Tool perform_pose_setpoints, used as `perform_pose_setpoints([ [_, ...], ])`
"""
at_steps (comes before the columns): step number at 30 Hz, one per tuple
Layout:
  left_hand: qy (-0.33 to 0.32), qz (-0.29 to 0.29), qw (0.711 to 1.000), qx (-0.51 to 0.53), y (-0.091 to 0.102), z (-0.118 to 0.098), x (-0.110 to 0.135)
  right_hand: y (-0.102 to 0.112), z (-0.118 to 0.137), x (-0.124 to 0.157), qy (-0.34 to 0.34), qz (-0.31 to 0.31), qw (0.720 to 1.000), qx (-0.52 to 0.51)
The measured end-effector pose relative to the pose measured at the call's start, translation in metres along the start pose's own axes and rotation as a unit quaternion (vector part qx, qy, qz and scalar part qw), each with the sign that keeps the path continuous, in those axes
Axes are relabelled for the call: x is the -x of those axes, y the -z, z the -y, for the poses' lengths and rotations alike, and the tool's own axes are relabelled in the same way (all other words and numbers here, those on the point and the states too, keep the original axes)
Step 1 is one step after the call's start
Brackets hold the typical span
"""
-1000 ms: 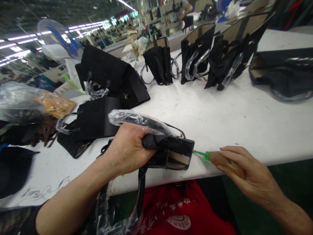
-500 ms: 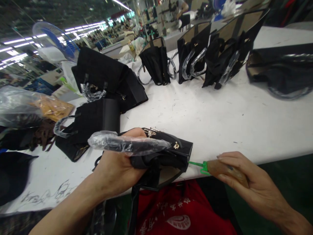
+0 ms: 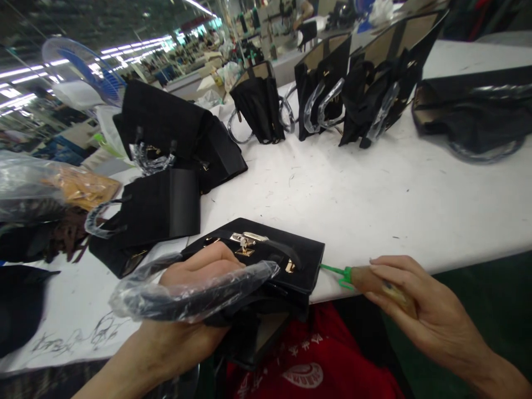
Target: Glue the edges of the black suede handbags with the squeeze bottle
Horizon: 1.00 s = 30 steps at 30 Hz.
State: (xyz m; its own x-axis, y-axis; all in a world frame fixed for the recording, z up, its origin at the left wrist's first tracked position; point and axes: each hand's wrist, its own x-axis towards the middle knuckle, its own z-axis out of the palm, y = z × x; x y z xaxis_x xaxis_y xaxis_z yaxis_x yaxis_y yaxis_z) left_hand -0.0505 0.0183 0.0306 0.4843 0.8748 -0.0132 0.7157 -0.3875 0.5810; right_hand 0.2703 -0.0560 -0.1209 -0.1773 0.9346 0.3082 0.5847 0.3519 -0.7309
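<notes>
My left hand [image 3: 187, 338] is closed on a black handbag [image 3: 307, 247] at the table's front edge, its fingers passing through the plastic-wrapped handle [image 3: 208, 299]. Gold hardware, including a turn-lock clasp [image 3: 244, 244], shows on the bag's upper face. The beige-lined opening faces down toward my lap. In my right hand [image 3: 428, 310] is a wooden-handled tool [image 3: 366, 280] with a thin green shaft. The shaft's tip is at the right end of the bag; whether it touches or enters it I cannot tell.
More black handbags [image 3: 260, 105] stand along the far side of the white table [image 3: 353, 199]. Others lie at left [image 3: 149, 208] and far right [image 3: 477, 111]. Clear plastic bags [image 3: 25, 177] and a blue fan [image 3: 89, 69] are at left. Thread scraps dot the tabletop.
The handbag has rolled so its clasp side faces up more. My left hand and the wrapped handle have shifted left and down. My right hand has barely moved.
</notes>
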Motion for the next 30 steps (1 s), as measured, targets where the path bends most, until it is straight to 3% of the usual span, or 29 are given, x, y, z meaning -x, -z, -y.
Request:
perform_pose_setpoints([
  [5, -0.009, 0.021, 0.999, -0.022, 0.003, 0.003, 0.006, -0.001, 0.002, 0.000, -0.001, 0.035, 0.998, -0.047],
  [10, -0.005, 0.014, 1.000, -0.019, 0.003, 0.004, 0.011, -0.001, 0.004, 0.001, -0.019, -0.011, 0.999, -0.035],
  [15, -0.009, 0.011, 1.000, 0.001, 0.000, 0.005, 0.013, -0.004, 0.013, -0.001, -0.012, 0.033, 0.997, -0.072],
  [19, -0.002, 0.018, 1.000, -0.002, 0.001, 0.007, 0.014, -0.005, 0.014, -0.001, -0.032, 0.003, 0.998, -0.058],
  [21, -0.001, 0.019, 1.000, -0.007, 0.001, 0.007, 0.015, -0.004, 0.013, -0.001, -0.029, 0.020, 0.996, -0.079],
  [24, 0.022, 0.019, 1.000, -0.007, 0.000, 0.005, 0.016, -0.002, 0.010, 0.000, -0.018, 0.041, 0.996, -0.071],
  [28, 0.052, -0.007, 0.999, 0.003, -0.001, -0.002, 0.015, -0.002, 0.011, 0.000, -0.020, 0.001, 0.998, -0.057],
  [30, 0.053, -0.006, 0.999, 0.005, -0.001, -0.005, 0.015, -0.003, 0.012, 0.000, -0.022, 0.031, 0.996, -0.082],
])
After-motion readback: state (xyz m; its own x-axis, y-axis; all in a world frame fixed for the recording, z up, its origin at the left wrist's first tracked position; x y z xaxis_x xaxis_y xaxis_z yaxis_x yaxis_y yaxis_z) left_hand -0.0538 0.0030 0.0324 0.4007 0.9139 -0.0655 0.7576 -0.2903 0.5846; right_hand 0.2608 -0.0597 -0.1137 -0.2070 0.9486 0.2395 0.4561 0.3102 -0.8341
